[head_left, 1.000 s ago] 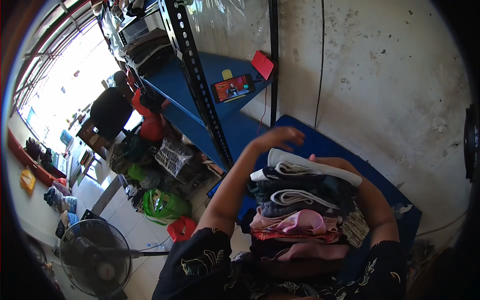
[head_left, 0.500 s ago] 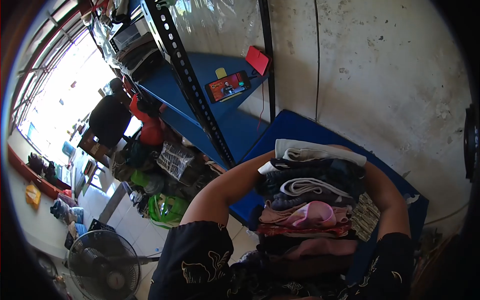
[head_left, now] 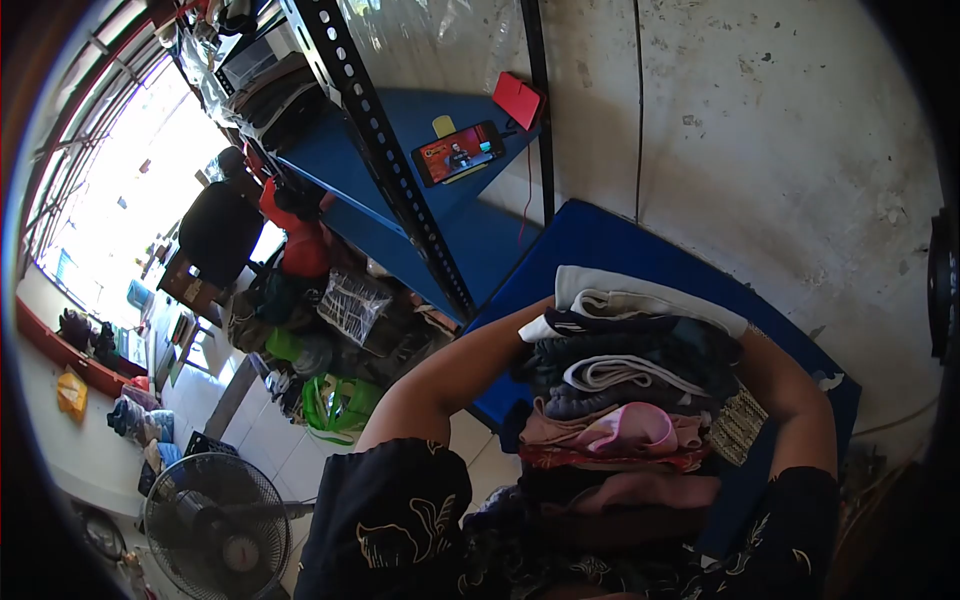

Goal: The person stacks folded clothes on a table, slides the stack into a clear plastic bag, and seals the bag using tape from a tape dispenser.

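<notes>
A tall stack of folded clothes (head_left: 620,430) stands on a blue board (head_left: 590,240). White, dark, grey, pink and red pieces lie in layers, with a folded white cloth (head_left: 640,290) at the far end. My left forearm (head_left: 450,370) curves round the left side of the stack, and my right forearm (head_left: 800,400) round the right side. Both hands are hidden behind the far end of the clothes, so their fingers do not show. A beige woven piece (head_left: 738,428) lies between the stack and my right forearm.
A phone (head_left: 458,153) with a lit screen and a red case (head_left: 518,101) rest on a blue shelf (head_left: 400,110) behind a perforated metal post (head_left: 370,150). At left are a fan (head_left: 215,530) and a green bag (head_left: 338,405). A wall (head_left: 760,120) rises behind the board.
My arms have shifted slightly right and farther round the far end of the stack. The top white cloth sits a little differently. The whole view has moved slightly.
</notes>
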The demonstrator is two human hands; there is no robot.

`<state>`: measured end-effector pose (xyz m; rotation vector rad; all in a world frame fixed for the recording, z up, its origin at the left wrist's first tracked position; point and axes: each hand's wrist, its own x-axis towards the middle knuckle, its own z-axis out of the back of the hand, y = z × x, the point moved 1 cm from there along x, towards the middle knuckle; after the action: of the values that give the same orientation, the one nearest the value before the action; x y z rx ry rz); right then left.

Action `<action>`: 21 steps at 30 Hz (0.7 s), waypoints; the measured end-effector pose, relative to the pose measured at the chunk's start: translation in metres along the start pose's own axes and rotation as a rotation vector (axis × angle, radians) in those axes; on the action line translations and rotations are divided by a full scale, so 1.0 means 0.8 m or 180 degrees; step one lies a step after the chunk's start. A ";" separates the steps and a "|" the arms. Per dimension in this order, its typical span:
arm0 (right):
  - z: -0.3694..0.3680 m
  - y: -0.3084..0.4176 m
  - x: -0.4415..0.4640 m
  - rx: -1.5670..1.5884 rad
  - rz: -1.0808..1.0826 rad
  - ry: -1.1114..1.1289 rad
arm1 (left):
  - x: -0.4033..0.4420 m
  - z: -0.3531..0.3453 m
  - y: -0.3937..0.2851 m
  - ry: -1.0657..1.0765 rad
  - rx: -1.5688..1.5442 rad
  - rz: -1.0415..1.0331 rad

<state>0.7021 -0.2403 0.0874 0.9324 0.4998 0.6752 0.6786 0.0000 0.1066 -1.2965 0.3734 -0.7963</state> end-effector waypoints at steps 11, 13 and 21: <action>0.040 0.048 -0.002 -0.0294 0.0220 -0.0559 | 0.045 0.043 -0.007 -0.0042 0.0188 -0.0616; 0.040 0.045 -0.011 -0.0346 0.0263 -0.0666 | 0.023 0.033 0.001 -0.0042 0.0224 -0.0729; 0.028 0.059 -0.036 -0.1666 0.0079 -0.1888 | 0.011 0.000 -0.033 -0.0877 0.2814 -0.0051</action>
<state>0.6819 -0.2535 0.1422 0.5961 -0.2134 0.4823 0.6763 -0.0081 0.1334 -0.5569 -0.2093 -0.6627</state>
